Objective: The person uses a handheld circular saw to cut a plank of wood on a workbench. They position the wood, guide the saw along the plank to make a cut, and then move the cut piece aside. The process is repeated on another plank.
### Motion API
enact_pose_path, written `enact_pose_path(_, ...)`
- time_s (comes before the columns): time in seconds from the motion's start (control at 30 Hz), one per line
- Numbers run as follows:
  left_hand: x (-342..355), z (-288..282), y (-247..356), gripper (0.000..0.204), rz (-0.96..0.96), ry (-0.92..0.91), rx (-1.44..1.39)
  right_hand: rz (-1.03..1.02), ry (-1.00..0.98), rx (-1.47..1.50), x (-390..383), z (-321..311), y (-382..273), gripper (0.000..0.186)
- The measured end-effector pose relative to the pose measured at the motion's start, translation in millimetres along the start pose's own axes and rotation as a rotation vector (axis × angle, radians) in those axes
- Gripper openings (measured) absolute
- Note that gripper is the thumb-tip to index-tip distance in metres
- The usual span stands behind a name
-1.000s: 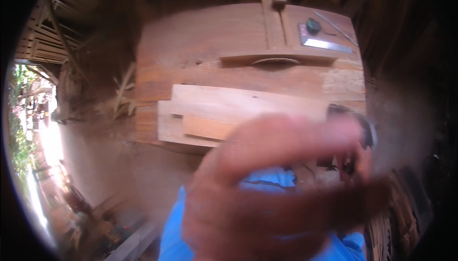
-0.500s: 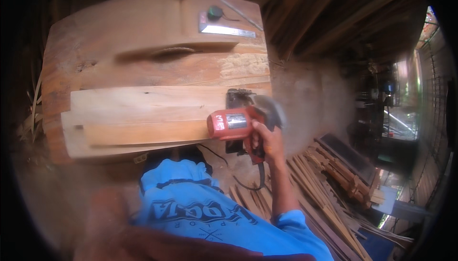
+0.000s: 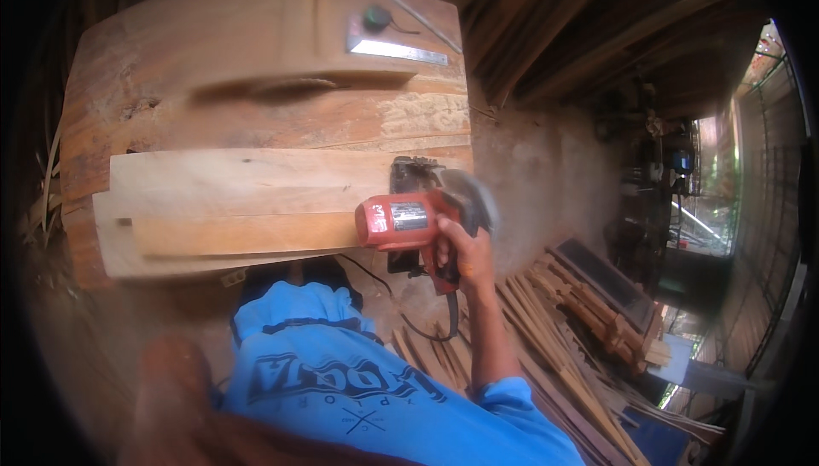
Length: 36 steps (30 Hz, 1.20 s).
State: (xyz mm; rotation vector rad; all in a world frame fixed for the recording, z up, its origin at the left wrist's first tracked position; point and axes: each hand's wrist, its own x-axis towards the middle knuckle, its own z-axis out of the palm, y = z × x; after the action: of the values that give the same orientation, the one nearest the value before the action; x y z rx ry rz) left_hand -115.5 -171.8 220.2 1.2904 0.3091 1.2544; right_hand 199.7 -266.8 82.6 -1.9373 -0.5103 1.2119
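Observation:
My right hand [image 3: 465, 248] is closed round the rear handle of a red and black circular saw [image 3: 397, 217]. The saw stands at the right end of pale wooden boards [image 3: 230, 183], which lie side by side along the near edge of the wooden table [image 3: 94, 138]. Its blade guard faces right, and the cut line under the base is hidden. A black cord [image 3: 452, 317] hangs from the handle. A blurred brown shape at the lower left may be part of my left arm; I make out no left hand.
A metal square [image 3: 397, 50], a small green-and-black round object [image 3: 375, 17] and a thin rod [image 3: 424, 23] lie at the table's far right. Beyond them is a long, dark-edged wooden piece [image 3: 299, 82]. Wood strips [image 3: 546, 329] and a framed panel [image 3: 601, 285] cover floor at the lower right.
The whole view has shifted slightly, so the table and saw sit a little further left. The saw keeps its place at the boards' right end, with my right hand still on it.

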Motion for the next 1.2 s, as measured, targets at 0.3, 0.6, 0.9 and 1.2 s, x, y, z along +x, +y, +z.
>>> enact_pose_path(0.3, 2.7, 1.1, -1.9, 0.041, -0.014, -0.018, -0.004, -0.009, -0.029, 0.024, 1.8, -3.8, 4.6, 0.029)
enact_pose_path(0.6, -1.5, 4.1, -1.9, 0.039, -0.025, -0.026, -0.019, -0.016, 0.002, 0.02, 2.4, 2.2, 4.6, 0.023)
enact_pose_path(0.9, -1.5, 8.2, -4.5, 0.037, -0.029, -0.029, -0.037, -0.026, 0.005, 0.004, 3.3, -1.1, 6.7, 0.024)
enact_pose_path(1.2, -5.7, 9.2, -1.1, 0.035, -0.031, -0.03, -0.063, -0.036, -0.016, 0.016, 4.4, -4.8, 9.6, 0.021)
